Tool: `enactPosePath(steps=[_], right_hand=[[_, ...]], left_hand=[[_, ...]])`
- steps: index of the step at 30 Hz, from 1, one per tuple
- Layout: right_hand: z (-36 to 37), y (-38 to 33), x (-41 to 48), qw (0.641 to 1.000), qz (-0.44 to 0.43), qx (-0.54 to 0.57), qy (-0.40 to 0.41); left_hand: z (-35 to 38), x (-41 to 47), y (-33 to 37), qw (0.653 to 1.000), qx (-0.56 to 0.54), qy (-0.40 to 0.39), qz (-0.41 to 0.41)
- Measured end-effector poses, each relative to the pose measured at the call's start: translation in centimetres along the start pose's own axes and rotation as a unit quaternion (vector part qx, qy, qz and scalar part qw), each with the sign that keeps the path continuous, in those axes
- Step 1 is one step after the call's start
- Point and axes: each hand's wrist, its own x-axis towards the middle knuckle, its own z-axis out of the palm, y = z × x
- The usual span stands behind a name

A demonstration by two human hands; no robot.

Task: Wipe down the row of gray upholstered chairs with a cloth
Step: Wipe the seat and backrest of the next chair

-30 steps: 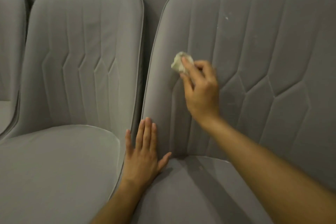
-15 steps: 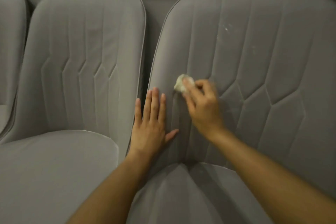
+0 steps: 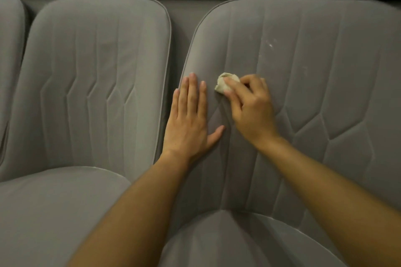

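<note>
The right hand [image 3: 251, 110] pinches a small crumpled off-white cloth [image 3: 225, 84] under its fingertips, pressing it against the gray upholstered chair backrest [image 3: 303, 84]. Just beside it, the left hand [image 3: 188, 123] lies flat, fingers straight, on the same backrest's left edge.

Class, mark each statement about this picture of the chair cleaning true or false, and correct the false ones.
1. The right hand holds a crumpled cloth against the right chair's backrest. True.
2. The left hand lies flat on the same backrest. True.
3. The cloth is dark blue. False: it is pale, off-white.
4. The left hand touches the cloth. False: a strip of upholstery shows between them.
5. White specks mark the backrest above the cloth. True.
</note>
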Motion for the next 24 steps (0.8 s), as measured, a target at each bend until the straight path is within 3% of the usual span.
enactPosePath(steps=[5, 10, 13, 18, 22, 24], right_hand=[[-0.3, -0.2, 7.0, 0.997, 0.037, -0.043, 0.059], [1.8, -0.7, 10.2, 0.986, 0.084, -0.145, 0.000], [2.7, -1.9, 6.0, 0.992, 0.049, -0.116, 0.028], [1.2, -2.0, 5.9, 0.999, 0.003, -0.049, -0.005], [-0.3, -1.0, 11.5, 0.990, 0.015, -0.136, 0.021], [-1.1, 0.3, 14.2, 0.980, 0.046, -0.190, -0.032]], left_hand=[[0.0, -0.3, 0.2, 1.000, 0.000, 0.000, 0.006], [0.2, -0.3, 0.0, 1.000, 0.010, 0.002, 0.011], [0.4, -0.3, -0.1, 1.000, 0.012, 0.003, 0.011], [0.4, -0.3, -0.3, 1.000, 0.025, 0.000, 0.017], [0.5, -0.5, -0.2, 0.999, 0.034, 0.008, 0.033], [0.5, -0.4, -0.2, 0.998, 0.037, 0.003, 0.044]])
